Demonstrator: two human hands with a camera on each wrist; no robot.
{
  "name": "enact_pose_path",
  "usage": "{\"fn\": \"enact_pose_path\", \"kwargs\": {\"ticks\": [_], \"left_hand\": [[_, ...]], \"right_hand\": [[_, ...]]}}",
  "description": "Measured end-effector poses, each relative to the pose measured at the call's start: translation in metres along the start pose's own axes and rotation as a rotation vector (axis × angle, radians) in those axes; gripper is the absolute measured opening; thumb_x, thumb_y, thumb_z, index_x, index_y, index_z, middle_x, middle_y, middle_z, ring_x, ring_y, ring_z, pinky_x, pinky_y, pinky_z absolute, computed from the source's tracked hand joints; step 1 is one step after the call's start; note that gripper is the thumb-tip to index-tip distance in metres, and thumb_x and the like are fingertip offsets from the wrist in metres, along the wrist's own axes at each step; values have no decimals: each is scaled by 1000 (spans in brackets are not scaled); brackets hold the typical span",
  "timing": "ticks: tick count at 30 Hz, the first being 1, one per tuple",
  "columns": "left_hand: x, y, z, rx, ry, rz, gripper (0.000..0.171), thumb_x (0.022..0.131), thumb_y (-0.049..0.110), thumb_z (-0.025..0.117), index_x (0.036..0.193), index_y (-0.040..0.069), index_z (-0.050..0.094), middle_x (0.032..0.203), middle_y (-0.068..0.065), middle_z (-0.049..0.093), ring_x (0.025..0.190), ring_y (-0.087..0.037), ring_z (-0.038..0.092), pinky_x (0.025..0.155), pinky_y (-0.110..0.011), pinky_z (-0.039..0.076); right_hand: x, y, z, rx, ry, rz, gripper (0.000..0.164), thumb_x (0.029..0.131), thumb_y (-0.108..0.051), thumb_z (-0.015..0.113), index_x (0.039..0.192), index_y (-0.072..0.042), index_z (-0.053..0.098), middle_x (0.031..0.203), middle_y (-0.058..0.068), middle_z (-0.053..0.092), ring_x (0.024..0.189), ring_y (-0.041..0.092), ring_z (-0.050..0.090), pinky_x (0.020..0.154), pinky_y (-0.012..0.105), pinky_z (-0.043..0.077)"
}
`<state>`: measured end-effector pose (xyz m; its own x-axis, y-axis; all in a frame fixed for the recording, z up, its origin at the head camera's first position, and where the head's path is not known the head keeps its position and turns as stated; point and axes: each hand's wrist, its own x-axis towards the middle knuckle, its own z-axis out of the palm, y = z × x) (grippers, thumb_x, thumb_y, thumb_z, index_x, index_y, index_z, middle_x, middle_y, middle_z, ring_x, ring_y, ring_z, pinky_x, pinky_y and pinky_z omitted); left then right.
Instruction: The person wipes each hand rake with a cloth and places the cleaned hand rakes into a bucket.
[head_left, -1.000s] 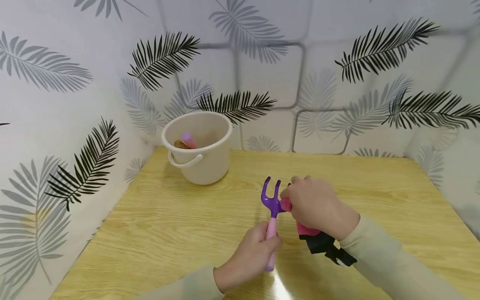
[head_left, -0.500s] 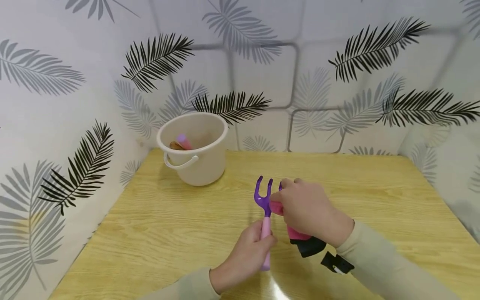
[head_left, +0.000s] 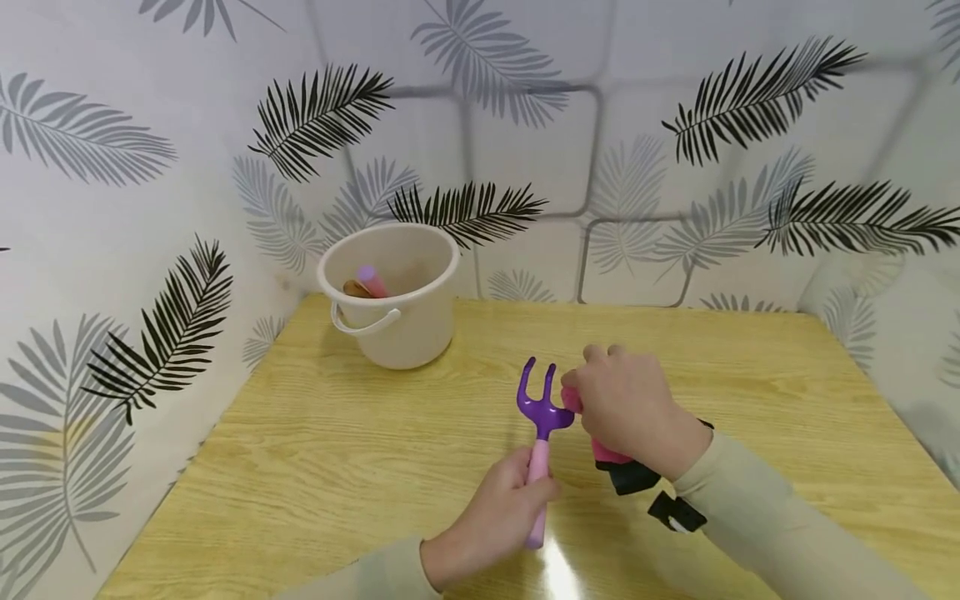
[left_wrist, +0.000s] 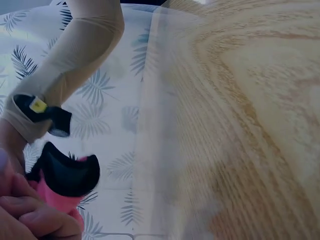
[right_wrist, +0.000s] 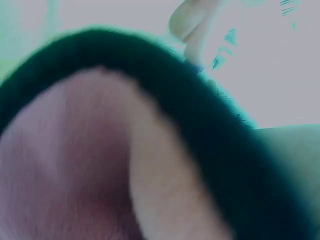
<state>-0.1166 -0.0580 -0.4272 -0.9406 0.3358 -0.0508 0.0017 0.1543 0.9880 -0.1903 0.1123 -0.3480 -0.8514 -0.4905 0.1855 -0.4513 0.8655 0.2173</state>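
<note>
My left hand (head_left: 495, 510) grips the pink handle of a purple hand fork (head_left: 542, 415), its prongs pointing away from me. Two prongs show; the rest of the head's right side is behind my right hand (head_left: 628, 402). That hand pinches a pink cloth piece (head_left: 609, 452) with a black cuff, its fingers right at the fork's head. Below the palm the cuff hangs down, and the left wrist view shows the hollow black cuff (left_wrist: 72, 174) beside curled fingers (left_wrist: 42, 216). A blurred dark rim (right_wrist: 200, 130) fills much of the right wrist view.
A cream bucket (head_left: 416, 337) with a white handle stands at the back left of the wooden table (head_left: 337, 467). Inside it lie a pink and purple handle (head_left: 372, 280) and something brown (head_left: 356, 289). Leaf-patterned walls (head_left: 525, 150) rise behind and beside the table.
Both hands and the fork shift slightly left, then back right, as the whole view sways. The right hand with the pink cloth moves over the fork's right prong, covering and uncovering part of the head.
</note>
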Motion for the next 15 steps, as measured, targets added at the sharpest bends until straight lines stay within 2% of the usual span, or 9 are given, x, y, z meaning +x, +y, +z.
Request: {"fn": "enact_pose_path", "kwargs": {"ticks": [3, 7, 15], "left_hand": [[1, 0, -2, 9, 15, 15, 13, 95, 15, 55, 99, 3, 53, 61, 2, 47, 47, -8, 46, 40, -19, 37], [3, 0, -4, 41, 25, 32, 11, 95, 14, 54, 98, 3, 53, 61, 3, 47, 47, -8, 46, 41, -20, 38], [2, -3, -4, 64, -14, -10, 16, 94, 16, 56, 104, 4, 53, 64, 1, 50, 49, -10, 49, 42, -20, 40]], "right_hand": [[-4, -8, -7, 4, 3, -45, 19, 80, -22, 77, 97, -30, 77, 82, 4, 61, 64, 21, 54, 42, 38, 49], [-3, -18, -13, 29, 43, -90, 17, 80, -18, 77, 94, -28, 77, 83, 5, 62, 65, 21, 54, 41, 35, 48], [9, -21, 0, 49, 55, -50, 23, 76, -14, 76, 96, -24, 76, 81, 6, 59, 64, 21, 52, 39, 33, 45]]}}
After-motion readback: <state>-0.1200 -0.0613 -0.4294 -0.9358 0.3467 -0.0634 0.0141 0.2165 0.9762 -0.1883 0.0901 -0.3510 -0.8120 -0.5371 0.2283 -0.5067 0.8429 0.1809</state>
